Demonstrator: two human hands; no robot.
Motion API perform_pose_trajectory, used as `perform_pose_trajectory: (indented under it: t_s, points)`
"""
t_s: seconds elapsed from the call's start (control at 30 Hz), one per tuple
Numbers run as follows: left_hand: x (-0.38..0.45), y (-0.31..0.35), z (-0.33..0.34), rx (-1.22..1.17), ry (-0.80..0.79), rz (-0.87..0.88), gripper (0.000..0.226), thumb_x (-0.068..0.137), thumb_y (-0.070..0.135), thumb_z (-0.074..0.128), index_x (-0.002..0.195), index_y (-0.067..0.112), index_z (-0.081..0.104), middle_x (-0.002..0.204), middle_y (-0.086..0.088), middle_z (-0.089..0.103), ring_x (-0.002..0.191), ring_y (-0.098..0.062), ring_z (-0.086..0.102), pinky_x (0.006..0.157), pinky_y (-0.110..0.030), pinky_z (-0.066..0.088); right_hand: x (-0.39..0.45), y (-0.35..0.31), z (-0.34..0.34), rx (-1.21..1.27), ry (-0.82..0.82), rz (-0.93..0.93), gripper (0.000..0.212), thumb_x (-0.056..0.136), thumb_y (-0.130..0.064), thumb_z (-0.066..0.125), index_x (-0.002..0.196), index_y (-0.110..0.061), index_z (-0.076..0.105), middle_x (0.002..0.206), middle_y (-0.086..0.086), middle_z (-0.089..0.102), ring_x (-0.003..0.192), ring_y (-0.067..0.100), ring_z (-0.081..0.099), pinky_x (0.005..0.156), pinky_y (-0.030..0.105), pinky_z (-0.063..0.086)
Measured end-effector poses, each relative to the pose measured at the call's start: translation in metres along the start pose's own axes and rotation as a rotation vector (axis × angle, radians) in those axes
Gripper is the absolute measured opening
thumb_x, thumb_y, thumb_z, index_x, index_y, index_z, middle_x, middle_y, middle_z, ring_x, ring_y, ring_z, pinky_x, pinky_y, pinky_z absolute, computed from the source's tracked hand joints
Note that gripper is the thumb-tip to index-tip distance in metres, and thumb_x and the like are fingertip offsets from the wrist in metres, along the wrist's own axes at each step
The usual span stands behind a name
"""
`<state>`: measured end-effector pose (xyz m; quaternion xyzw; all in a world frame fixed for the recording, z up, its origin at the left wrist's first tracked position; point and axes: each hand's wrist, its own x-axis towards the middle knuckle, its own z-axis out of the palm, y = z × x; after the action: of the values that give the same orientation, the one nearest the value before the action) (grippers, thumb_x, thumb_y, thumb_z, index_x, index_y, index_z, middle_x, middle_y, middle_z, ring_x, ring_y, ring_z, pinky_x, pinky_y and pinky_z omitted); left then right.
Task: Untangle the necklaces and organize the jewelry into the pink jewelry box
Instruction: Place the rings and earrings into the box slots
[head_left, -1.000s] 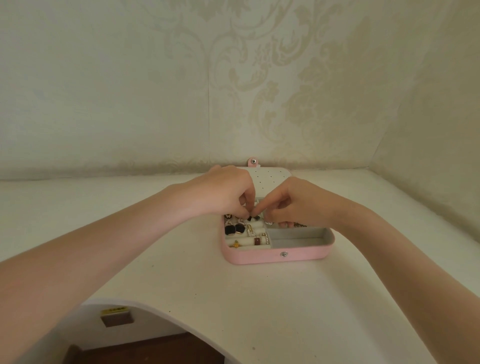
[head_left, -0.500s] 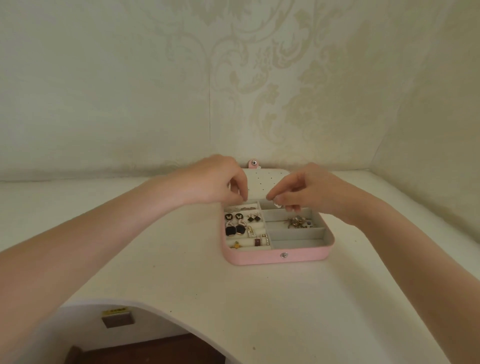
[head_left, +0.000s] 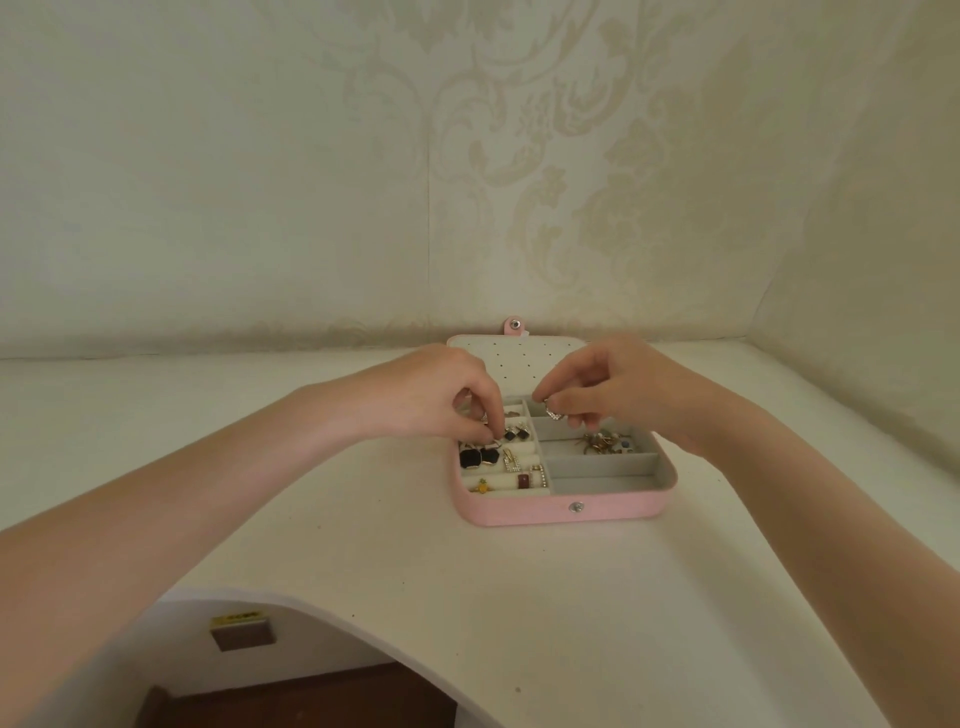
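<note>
The shallow pink rounded jewelry box (head_left: 613, 512) lies open on the white desk (head_left: 363, 571), under and just in front of both hands, its pale dotted lid (head_left: 514, 364) laid back behind the fingers.

By the look of it the sorting is well on. The padded rolls below the left hand (head_left: 441, 397) already carry the black square gold-rimmed earrings (head_left: 479, 457), smaller dark studs (head_left: 517, 432), a dark red ring (head_left: 523, 481) and a small yellow charm (head_left: 483, 487). What seems left is the tangled heap of gold-toned chains and beads (head_left: 605, 441) in the grey compartment beneath the right hand (head_left: 618, 389); the two grey compartments nearer the person hold nothing visible. No jewelry shows loose on the desk.

The left hand's fingertips are curled and pinched together at the far end of the rolls, apparently on a small piece, though what it is I cannot tell. The right hand pinches a small sparkling silver piece (head_left: 553, 413) between thumb and forefinger, held above the far right compartment.

Half a second ago the left hand was raised at the box's far edge; it has since dropped onto the rolls. The right hand has barely moved with its piece. A second ago both hands met fingertip to fingertip over the middle of the box.
</note>
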<state>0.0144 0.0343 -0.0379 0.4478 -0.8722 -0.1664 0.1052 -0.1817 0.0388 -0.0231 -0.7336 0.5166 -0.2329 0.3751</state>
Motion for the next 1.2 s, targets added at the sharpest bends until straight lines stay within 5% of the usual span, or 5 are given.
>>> perform_pose_trajectory:
  t_s: [0.33,0.53,0.73,1.0,1.2]
  points:
    - [-0.004,0.003,-0.009,-0.098,0.094,-0.044,0.015,0.080,0.020,0.070,0.075,0.034,0.069,0.080,-0.007,0.062,0.073,-0.015,0.049,0.065,-0.028,0.037,-0.002,-0.002,0.006,0.060,-0.055,0.016,0.011,0.082,0.002,0.065,0.091,-0.001,0.070,0.064,0.007,0.061,0.051,0.006,0.054,0.051,0.013,0.044]
    - [-0.016,0.018,0.003,-0.113,0.136,-0.057,0.004,0.075,0.032,0.074,0.077,0.030,0.071,0.068,0.009,0.054,0.065,-0.002,0.044,0.056,-0.020,0.031,-0.007,-0.004,0.014,0.027,-0.135,0.063,0.006,0.079,-0.001,0.068,0.082,-0.003,0.072,0.062,0.007,0.063,0.060,0.017,0.050,0.054,0.018,0.040]
    - [-0.009,0.020,0.011,-0.032,0.105,-0.164,0.016,0.075,0.033,0.074,0.085,0.021,0.074,0.073,0.002,0.055,0.062,-0.009,0.042,0.052,-0.018,0.023,-0.008,-0.007,0.021,-0.058,-0.086,0.071,0.007,0.079,0.002,0.066,0.080,-0.001,0.072,0.056,0.006,0.057,0.040,0.003,0.044,0.045,0.010,0.037]
    - [-0.006,0.023,0.010,0.000,0.080,-0.196,0.011,0.076,0.030,0.073,0.085,0.024,0.073,0.066,0.009,0.050,0.058,-0.004,0.042,0.051,-0.019,0.023,-0.004,-0.007,0.033,-0.292,0.031,0.059,0.016,0.074,-0.014,0.072,0.065,-0.028,0.071,0.060,-0.012,0.063,0.068,0.006,0.056,0.080,0.032,0.047]
    - [-0.005,0.022,0.010,0.007,0.085,-0.180,0.010,0.076,0.028,0.073,0.085,0.023,0.074,0.071,0.005,0.053,0.065,-0.011,0.044,0.053,-0.021,0.023,-0.010,-0.005,0.034,-0.253,0.063,0.055,0.010,0.072,-0.018,0.075,0.068,-0.027,0.072,0.062,-0.012,0.061,0.065,0.004,0.051,0.071,0.025,0.038]
